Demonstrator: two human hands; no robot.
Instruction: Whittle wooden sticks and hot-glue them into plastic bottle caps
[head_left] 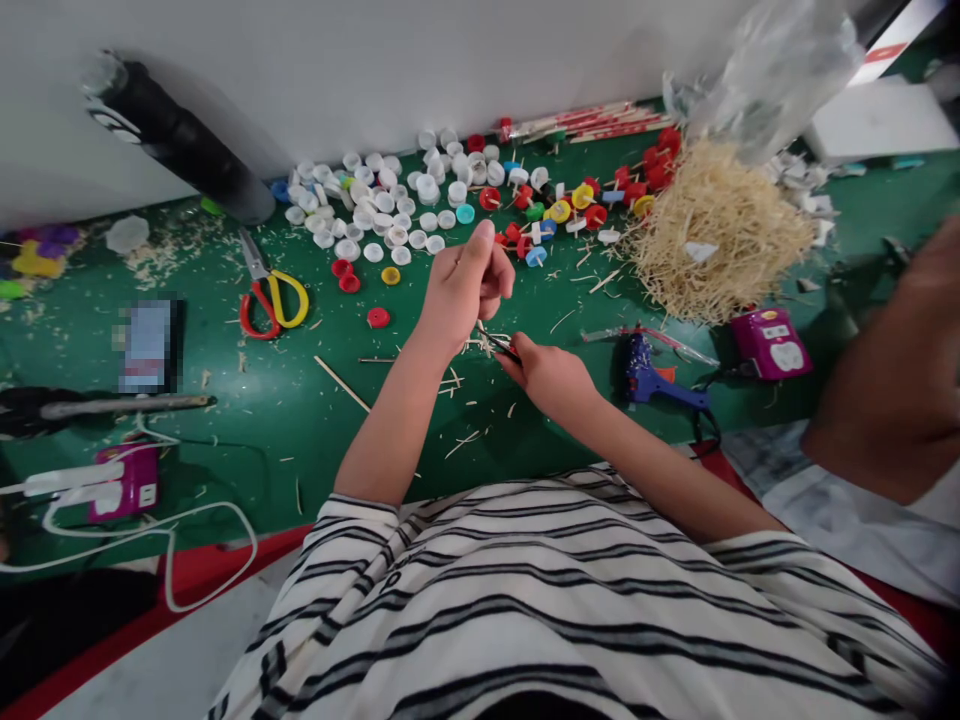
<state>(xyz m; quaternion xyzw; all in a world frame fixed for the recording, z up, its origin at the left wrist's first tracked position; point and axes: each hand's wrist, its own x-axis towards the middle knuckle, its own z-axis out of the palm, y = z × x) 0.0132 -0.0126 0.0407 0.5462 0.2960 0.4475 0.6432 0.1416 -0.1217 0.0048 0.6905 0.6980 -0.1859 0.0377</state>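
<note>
We have our left hand [476, 275] above the middle of the green bench [251, 440], its fingers curled in and its thumb pointing toward the far edge; we cannot tell whether they pinch anything. Our right hand [555, 377], just beside it and closer to the near edge, is closed around a slim dark-handled tool [505, 350]; its thin tip points toward the space under our left hand, and we cannot make out what kind of tool it is. Thin pale wooden slivers [453, 382] lie scattered on the bench around the tip and toward the near edge.

Along the far edge we see many round white plastic caps [428, 222], and to their right red, yellow, blue and green plastic caps [582, 195], many with small sticks in them. A heap of pale straw-like strands [727, 285] sits toward the far right corner. Between it and the near edge we find a blue glue gun [643, 376] near a magenta box [757, 347]. Toward the left end lie scissors with one red and one yellow handle [262, 274]. At the right end, another person's bare arm [885, 380] shows blurred.
</note>
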